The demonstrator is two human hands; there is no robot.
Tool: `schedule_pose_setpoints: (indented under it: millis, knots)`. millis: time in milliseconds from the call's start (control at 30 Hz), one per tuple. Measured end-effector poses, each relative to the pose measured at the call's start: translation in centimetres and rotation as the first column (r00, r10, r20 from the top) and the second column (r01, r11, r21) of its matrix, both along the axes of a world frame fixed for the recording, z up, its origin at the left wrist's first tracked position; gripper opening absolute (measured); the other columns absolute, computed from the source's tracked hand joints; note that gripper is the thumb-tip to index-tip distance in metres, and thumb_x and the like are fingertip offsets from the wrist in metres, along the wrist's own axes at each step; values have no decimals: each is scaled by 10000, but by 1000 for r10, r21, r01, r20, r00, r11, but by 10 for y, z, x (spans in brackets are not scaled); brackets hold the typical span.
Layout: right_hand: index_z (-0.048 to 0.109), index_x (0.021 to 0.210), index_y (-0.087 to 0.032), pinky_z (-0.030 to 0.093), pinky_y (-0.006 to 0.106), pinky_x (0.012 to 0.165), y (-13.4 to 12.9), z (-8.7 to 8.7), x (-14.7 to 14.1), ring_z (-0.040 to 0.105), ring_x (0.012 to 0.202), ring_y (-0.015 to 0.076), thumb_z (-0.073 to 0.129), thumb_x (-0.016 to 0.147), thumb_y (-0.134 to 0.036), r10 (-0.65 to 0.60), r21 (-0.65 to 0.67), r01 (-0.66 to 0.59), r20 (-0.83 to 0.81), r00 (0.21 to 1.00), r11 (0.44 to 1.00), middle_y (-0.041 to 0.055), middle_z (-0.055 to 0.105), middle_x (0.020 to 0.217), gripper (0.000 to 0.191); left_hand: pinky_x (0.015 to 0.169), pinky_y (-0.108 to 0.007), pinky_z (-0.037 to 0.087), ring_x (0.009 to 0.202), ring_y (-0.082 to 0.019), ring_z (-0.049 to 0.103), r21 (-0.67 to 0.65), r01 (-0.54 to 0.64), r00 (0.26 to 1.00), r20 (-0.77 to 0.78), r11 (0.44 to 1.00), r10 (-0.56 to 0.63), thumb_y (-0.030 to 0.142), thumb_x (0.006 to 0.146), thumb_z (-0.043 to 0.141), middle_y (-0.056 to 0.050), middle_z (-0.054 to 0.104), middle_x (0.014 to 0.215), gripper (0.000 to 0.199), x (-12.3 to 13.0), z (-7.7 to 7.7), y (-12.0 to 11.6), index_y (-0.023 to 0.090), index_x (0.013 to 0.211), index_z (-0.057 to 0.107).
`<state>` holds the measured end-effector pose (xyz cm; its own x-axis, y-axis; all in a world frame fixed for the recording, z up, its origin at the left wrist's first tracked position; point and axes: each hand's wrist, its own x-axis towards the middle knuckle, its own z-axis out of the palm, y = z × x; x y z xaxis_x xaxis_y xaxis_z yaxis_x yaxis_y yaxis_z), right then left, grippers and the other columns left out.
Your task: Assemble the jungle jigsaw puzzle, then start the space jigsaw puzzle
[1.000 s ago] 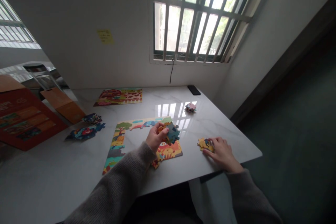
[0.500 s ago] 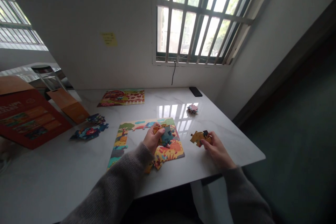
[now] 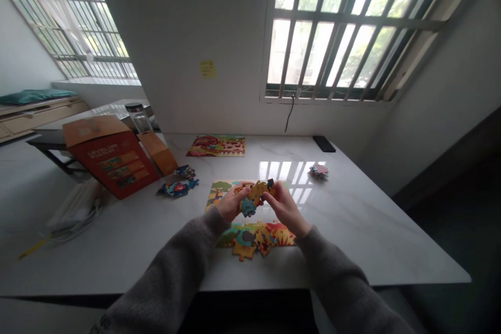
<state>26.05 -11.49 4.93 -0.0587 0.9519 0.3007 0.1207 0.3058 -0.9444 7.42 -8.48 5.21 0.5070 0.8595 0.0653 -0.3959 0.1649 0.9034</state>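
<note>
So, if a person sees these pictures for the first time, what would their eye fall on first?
The eye would likely go first to the left hand and right hand at the middle of the white marble table, holding yellow and blue jigsaw pieces above a partly built puzzle. Next comes the bright barred window at the upper right. The red puzzle box on the table's left side also stands out.

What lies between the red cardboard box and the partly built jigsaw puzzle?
Loose blue jigsaw pieces lie there on the white marble table, in the head view.
</note>
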Motion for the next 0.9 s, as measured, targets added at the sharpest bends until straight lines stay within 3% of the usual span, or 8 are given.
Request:
schedule_pose_setpoints:
  millis: [200,267,367,467,533,667,800,900]
  knots:
    - [513,814,-218,407,261,581,17,6,-15,484,649,140,695,835,-488,52,20,-56,141,989,998,-35,515,716,326,407,-279,571,852,-355,749,30,134,989,60,991,-135,495,833,720,-164,710,1029,625,-24,1,2,150,1280,453]
    - [538,795,-210,395,253,572,19,8,-21,471,641,131,699,838,-482,51,39,-56,123,991,998,-34,507,704,319,388,-259,558,861,-352,747,51,118,989,80,992,-122,441,837,721,-162,697,1078,594,-25,1,1,167,1295,460]
    - [573,782,-200,358,247,528,20,4,-22,443,588,117,636,894,-487,20,20,-20,2,1000,1000,-35,482,652,315,360,-209,520,825,-311,743,71,1,997,78,997,-7,293,811,735,-139,703,1054,523,-34,2,3,180,1260,491]
    - [618,837,-189,339,245,498,22,-5,-8,413,534,101,613,914,-490,-42,-28,38,-163,986,999,-44,469,617,310,373,-177,499,828,-275,733,75,-186,978,106,980,177,187,791,702,-127,710,1042,475,-60,5,13,190,1226,510]
    - [637,990,-195,378,247,517,23,-9,4,445,545,96,656,889,-471,-119,-23,117,-264,957,993,-36,526,693,294,397,-173,507,874,-268,730,66,-336,933,159,940,322,146,783,667,-112,711,1064,462,-85,7,21,211,1215,516]
    - [526,1301,-255,459,269,558,22,-9,15,528,563,101,713,850,-428,-199,-26,201,-311,930,979,-46,556,795,518,481,-231,584,946,-266,727,-87,-514,838,160,853,521,130,821,588,-92,725,1054,408,-120,7,32,223,1216,542]
    - [550,1277,-250,513,309,637,16,-9,2,594,605,116,686,872,-404,-121,19,128,-214,969,992,-44,543,809,454,645,-339,650,984,-281,730,-293,-408,859,198,864,473,129,825,537,-133,725,1077,460,-116,3,33,163,1284,545]
    - [544,1264,-254,539,334,655,13,-14,-9,626,638,134,670,880,-415,-42,19,46,-163,986,999,-34,549,839,436,691,-364,656,973,-288,738,-295,-344,898,173,891,404,99,826,556,-151,730,1083,509,-104,-3,29,137,1333,521]
